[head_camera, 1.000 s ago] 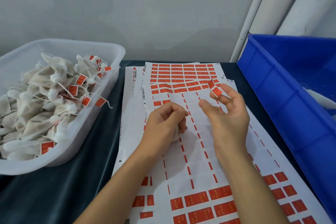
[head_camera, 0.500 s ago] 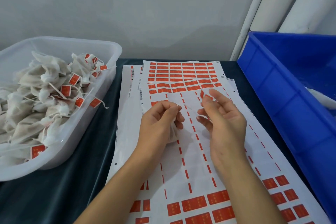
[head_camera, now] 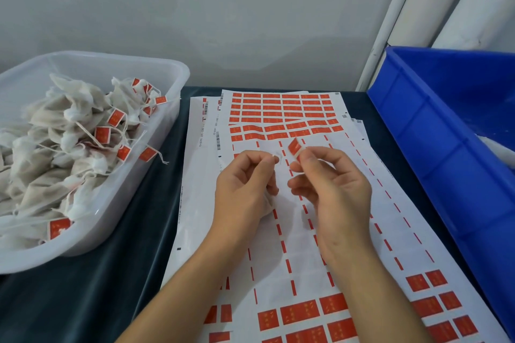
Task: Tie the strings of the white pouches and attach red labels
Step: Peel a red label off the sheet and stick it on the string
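Note:
My left hand (head_camera: 245,186) curls round a small white pouch (head_camera: 267,205), mostly hidden in the palm, and pinches its thin string (head_camera: 276,158) between thumb and forefinger. My right hand (head_camera: 331,184) pinches a red label (head_camera: 294,147) at its fingertips, just right of the string end. Both hands hover over the label sheets (head_camera: 278,117), where rows of red labels remain at the far end and near me.
A translucent white tub (head_camera: 156,131) at the left holds several tied pouches with red labels. A blue crate (head_camera: 434,147) stands along the right side. The sheets lie on a dark cloth (head_camera: 111,287). White pipes rise at the back right.
My right hand has come in toward the left hand, bringing the red label close to the string end. My left hand has lifted slightly and now pinches the string up.

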